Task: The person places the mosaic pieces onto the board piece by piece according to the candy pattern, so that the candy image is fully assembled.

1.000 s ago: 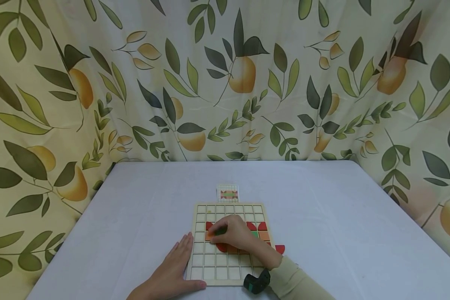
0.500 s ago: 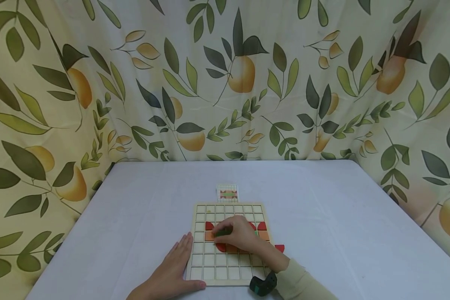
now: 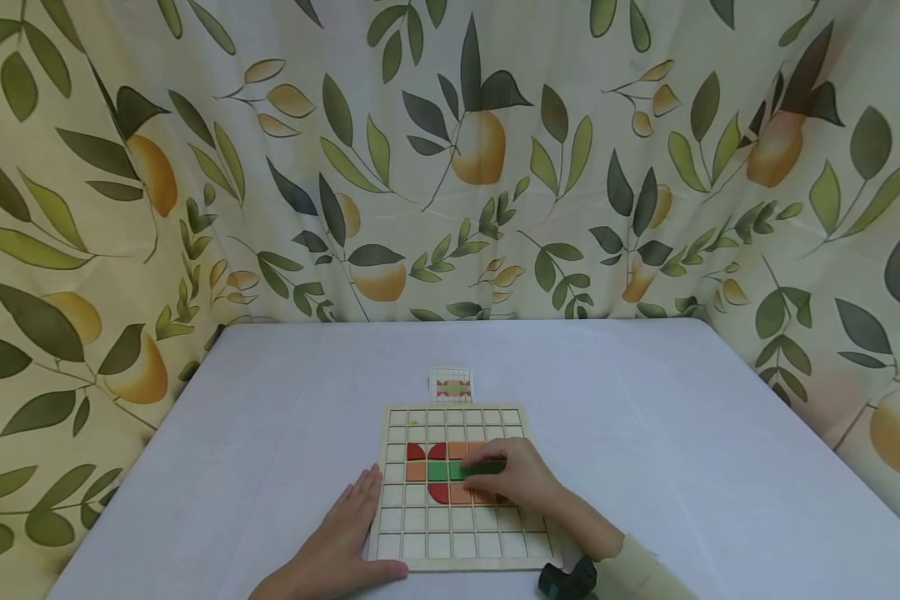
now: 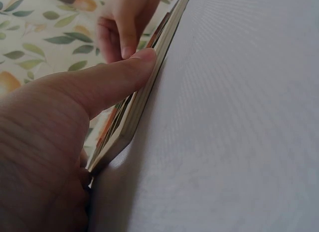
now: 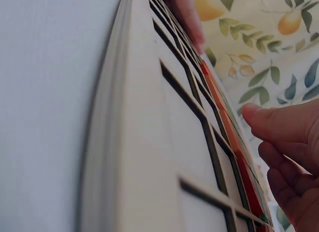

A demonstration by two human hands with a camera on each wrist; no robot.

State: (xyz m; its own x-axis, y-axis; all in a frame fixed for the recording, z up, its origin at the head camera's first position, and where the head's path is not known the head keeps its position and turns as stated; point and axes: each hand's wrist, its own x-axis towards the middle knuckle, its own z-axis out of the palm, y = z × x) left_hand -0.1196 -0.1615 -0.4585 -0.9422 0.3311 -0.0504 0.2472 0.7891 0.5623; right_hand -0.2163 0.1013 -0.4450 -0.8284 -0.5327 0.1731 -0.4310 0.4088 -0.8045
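Observation:
A wooden grid board (image 3: pixel 435 545) lies on the table in the head view. Red, orange and green tiles sit in its cells, among them an orange tile (image 3: pixel 416 472) beside a green tile (image 3: pixel 437 472). My left hand (image 3: pixel 333 533) rests along the board's left side, fingers straight, with the thumb (image 4: pixel 114 82) on the near edge in the left wrist view. My right hand (image 3: pixel 523 477) is over the green row, its index finger and thumb bent down towards the tiles. Other fingers curl under in the right wrist view. Whether the fingertips pinch a tile is hidden.
A small pattern card (image 3: pixel 451 374) lies just beyond the board's far edge. The white tablecloth (image 3: pixel 300 383) covers the table. A leaf-and-fruit curtain (image 3: pixel 420 167) stands behind and at both sides. A black device (image 3: pixel 568 577) is at my right wrist.
My right hand has moved right along the green row, from the orange tile at the left. The tiles at the left now show. My left hand stays in place.

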